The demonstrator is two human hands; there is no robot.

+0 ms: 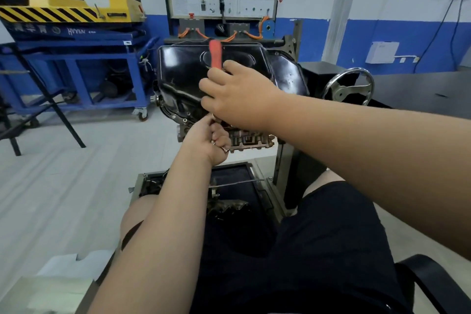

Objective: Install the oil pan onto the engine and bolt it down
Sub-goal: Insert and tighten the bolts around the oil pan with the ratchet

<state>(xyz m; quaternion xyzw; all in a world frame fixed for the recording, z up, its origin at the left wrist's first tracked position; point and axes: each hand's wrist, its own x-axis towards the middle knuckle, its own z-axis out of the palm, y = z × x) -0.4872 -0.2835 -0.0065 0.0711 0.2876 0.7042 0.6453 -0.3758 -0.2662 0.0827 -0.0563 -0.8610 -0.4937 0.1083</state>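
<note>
Where the pan is: The black oil pan point(183, 69) already sits on the engine point(251, 140), which is held up on a stand. The pan faces the person.
Step in hand: This looks like the bolting part. The pan is in place and work is going on at its near, lower edge.
Right grip: The right grip point(237, 94) is closed around a red tool point(215, 52). The red handle sticks up above the fingers. The working end points down at the pan's edge and is hidden behind the hand.
Left grip: The left grip point(207, 139) is curled up tight just under the right one. It holds some shiny metal bits point(225, 149), most likely spare bolts. Its fingertips reach up to where the tool's end should be, as if to steady it. I cannot tell if they touch a bolt there.
Next move: Keep the tool straight on the bolt and turn it until it is snug. The left fingers should stay clear of the tip.
After that: The holes point(184, 120) on the pan's lower left edge look bare. Each one will need a bolt from the left grip.
Take care: A crooked bolt may jam, so start each one gently.
</note>
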